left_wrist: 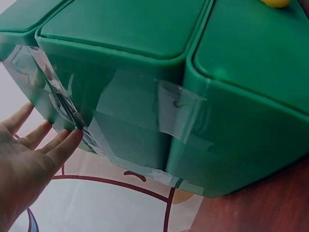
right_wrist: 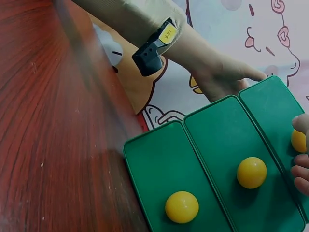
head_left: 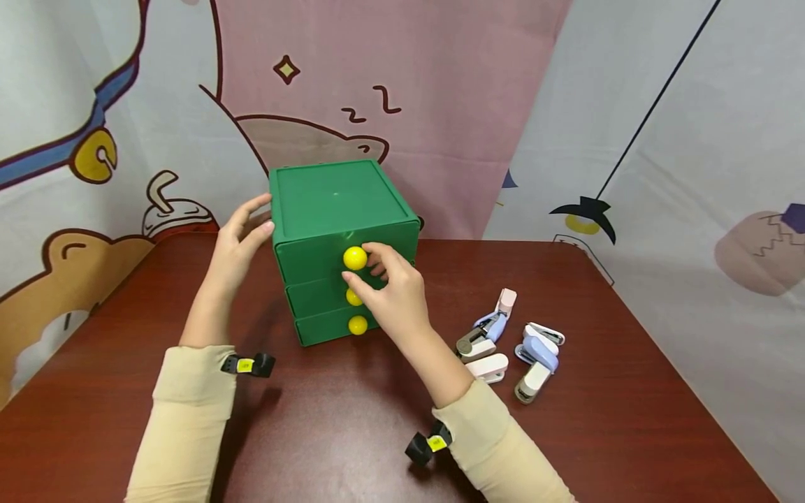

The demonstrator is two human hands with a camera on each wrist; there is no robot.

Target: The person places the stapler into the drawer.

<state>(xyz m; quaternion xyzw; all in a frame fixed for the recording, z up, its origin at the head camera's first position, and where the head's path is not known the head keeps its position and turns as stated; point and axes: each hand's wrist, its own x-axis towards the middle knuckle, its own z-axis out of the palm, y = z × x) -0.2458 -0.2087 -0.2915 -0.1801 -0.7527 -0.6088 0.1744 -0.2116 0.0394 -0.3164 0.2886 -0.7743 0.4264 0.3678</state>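
A green three-drawer box (head_left: 339, 199) stands on the table, its drawers flush with the front. Each drawer has a round yellow knob, with the top knob (head_left: 355, 258) uppermost and the bottom knob (head_left: 358, 325) lowest. My right hand (head_left: 397, 290) is at the top knob, thumb and fingers spread to either side of it; whether they touch it is unclear. The left hand (head_left: 235, 244) is at the box's left side near the top, its fingers extended. Seen in the left wrist view, its fingertips (left_wrist: 72, 137) rest against the taped side wall (left_wrist: 130, 116).
Several small staplers in white, pink and blue lie to the right of the box, among them a blue-and-white stapler (head_left: 537, 353) and a pink-ended one (head_left: 497, 314). A printed cloth (head_left: 440, 84) hangs behind the reddish-brown table (head_left: 327, 426).
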